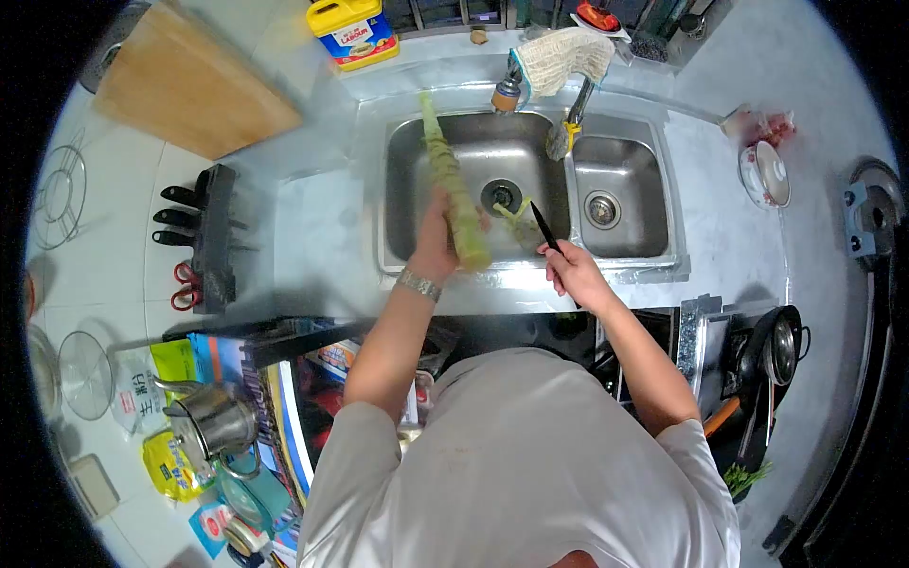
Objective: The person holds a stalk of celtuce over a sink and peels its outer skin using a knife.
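Observation:
A long pale green stalk slants over the large left sink basin, its thick cut end toward me. My left hand is closed round its lower part. In my right hand, at the basin's front right edge, is a black-handled tool, perhaps a knife or peeler, pointing up and left. Green peelings hang or lie near the tool's tip, beside the drain; whether they touch the tool is unclear.
Two taps stand behind the basins, a cloth draped over them. The smaller basin is at the right. A knife rack is at the left, below a wooden board. A lidded pot sits at the right.

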The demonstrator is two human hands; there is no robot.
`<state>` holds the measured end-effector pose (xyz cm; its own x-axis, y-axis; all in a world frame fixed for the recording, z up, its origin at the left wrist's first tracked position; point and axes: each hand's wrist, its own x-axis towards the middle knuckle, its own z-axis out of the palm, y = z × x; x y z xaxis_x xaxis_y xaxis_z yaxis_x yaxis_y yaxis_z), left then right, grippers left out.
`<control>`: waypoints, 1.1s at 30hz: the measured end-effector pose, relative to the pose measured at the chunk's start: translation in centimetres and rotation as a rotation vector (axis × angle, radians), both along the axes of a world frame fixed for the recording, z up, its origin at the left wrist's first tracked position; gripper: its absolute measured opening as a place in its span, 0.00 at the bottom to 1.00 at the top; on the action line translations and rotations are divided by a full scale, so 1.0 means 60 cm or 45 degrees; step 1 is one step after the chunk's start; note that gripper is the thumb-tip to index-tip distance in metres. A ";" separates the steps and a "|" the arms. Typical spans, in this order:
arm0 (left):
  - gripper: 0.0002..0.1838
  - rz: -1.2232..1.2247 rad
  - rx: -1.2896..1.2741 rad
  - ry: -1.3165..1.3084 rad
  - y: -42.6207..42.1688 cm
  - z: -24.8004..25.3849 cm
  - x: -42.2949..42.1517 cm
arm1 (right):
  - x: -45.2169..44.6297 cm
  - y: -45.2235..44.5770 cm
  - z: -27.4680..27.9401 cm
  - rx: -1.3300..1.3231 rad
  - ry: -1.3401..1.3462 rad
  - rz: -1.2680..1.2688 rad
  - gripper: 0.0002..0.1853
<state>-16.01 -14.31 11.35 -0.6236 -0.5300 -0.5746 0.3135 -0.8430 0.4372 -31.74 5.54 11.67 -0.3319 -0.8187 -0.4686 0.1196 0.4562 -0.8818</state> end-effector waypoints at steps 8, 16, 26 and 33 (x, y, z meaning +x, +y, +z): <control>0.23 0.008 0.025 0.005 -0.017 -0.021 -0.010 | -0.001 -0.005 0.042 -0.122 0.812 0.147 0.13; 0.29 -0.050 0.044 0.007 -0.037 -0.023 0.007 | 0.078 -0.097 0.114 -0.399 1.539 0.603 0.06; 0.32 -0.119 0.147 0.327 -0.060 -0.038 0.026 | 0.118 -0.129 0.160 -0.319 1.669 0.845 0.07; 0.27 -0.106 0.177 0.323 -0.063 -0.017 0.024 | 0.117 -0.138 0.166 -0.340 1.761 0.862 0.11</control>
